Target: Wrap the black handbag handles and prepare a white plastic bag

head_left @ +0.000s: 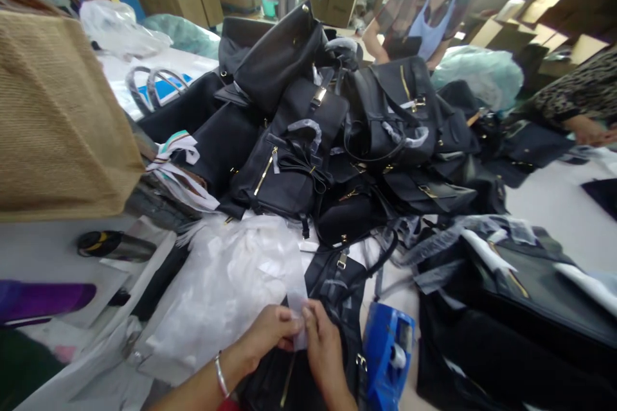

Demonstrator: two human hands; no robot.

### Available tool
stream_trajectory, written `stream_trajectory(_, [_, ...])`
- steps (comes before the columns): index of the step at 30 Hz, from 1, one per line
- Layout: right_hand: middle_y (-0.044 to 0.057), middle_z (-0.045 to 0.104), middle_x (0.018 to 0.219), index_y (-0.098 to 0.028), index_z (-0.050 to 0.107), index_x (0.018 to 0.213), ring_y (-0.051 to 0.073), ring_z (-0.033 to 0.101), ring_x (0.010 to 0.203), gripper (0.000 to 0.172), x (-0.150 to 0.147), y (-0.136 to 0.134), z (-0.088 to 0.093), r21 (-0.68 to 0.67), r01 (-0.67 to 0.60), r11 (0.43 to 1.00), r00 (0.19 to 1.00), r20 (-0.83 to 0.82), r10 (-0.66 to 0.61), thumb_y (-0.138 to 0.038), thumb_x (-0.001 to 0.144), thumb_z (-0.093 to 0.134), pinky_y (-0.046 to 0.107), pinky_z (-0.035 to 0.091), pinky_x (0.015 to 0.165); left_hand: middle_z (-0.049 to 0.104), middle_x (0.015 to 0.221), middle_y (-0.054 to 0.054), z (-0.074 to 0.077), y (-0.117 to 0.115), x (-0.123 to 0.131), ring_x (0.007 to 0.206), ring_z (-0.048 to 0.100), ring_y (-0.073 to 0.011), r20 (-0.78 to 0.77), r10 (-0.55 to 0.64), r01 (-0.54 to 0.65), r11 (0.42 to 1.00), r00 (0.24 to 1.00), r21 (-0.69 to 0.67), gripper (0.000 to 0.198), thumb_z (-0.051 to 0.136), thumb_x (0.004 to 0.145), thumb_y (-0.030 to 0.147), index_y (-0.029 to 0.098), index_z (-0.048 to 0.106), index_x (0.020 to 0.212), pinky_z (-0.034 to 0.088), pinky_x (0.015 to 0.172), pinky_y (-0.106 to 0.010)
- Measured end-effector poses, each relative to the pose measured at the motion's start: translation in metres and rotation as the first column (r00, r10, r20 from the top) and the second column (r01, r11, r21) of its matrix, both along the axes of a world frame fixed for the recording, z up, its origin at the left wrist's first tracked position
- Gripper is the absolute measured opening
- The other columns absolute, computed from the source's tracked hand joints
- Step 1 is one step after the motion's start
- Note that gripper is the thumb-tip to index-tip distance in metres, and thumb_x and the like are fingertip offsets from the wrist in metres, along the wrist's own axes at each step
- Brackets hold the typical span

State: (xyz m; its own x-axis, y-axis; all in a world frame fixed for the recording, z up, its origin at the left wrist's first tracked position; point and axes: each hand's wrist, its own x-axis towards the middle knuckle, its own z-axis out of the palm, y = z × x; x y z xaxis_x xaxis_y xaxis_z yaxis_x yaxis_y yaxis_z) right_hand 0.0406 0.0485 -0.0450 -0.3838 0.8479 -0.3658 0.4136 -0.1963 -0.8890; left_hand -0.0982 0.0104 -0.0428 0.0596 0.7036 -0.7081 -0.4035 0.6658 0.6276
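My left hand (276,332) and my right hand (322,340) meet above a black bag (332,289) that has gold zips and buckles. Between them they pinch a whitish translucent strip (297,282), which stands up from their fingertips. Its exact material is hard to make out. A heap of thin white sheets (231,270) lies just left of my hands. To the right of the bag sits a blue tape dispenser (388,353).
A large pile of black bags (294,122) rises ahead. Another black bag (520,295), partly wrapped, lies at right. A tan woven bag (58,109) and a dark bottle (116,245) are at left. Co-workers (409,13) stand across the table; a patterned sleeve (573,90) shows at right.
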Motion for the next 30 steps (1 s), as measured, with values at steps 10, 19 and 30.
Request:
stream_trajectory(10, [-0.004,0.059,0.055,-0.022,0.062,0.103,0.017,0.057,0.052,0.035,0.025,0.026,-0.028,-0.059,0.023,0.998,0.997,0.081,-0.019,-0.050,0.091,0.046,0.025,0.040,0.052,0.062,0.063,-0.002,-0.005,-0.003,-0.018,0.055,0.053,-0.0134,-0.150,0.096,-0.096,0.995,0.984,0.003,0.035,0.074,0.071,0.047,0.012,0.067,0.071,0.040,0.056,-0.024])
stream_trajectory(19, [-0.001,0.061,0.064,-0.018,0.056,0.084,0.011,0.049,0.044,0.049,0.006,0.028,-0.023,-0.329,-0.014,0.944,0.991,-0.134,-0.031,-0.065,0.088,0.042,0.022,0.037,0.044,0.057,0.059,0.001,-0.008,0.010,-0.018,0.053,0.050,-0.0134,-0.253,0.169,-0.154,0.985,0.953,0.078,0.042,0.068,0.073,0.057,0.016,0.061,0.071,0.040,0.050,-0.024])
stream_trajectory(30, [-0.002,0.061,0.074,-0.014,0.060,0.092,0.009,0.055,0.056,0.033,0.006,0.015,-0.006,-0.210,0.126,0.970,0.976,-0.146,-0.159,-0.046,0.094,0.055,0.023,0.048,0.052,0.059,0.052,-0.001,0.005,0.026,0.010,0.051,0.057,-0.0185,-0.393,0.128,-0.177,0.980,0.910,-0.090,0.042,0.076,0.066,0.055,0.019,0.059,0.056,0.047,0.052,-0.031])
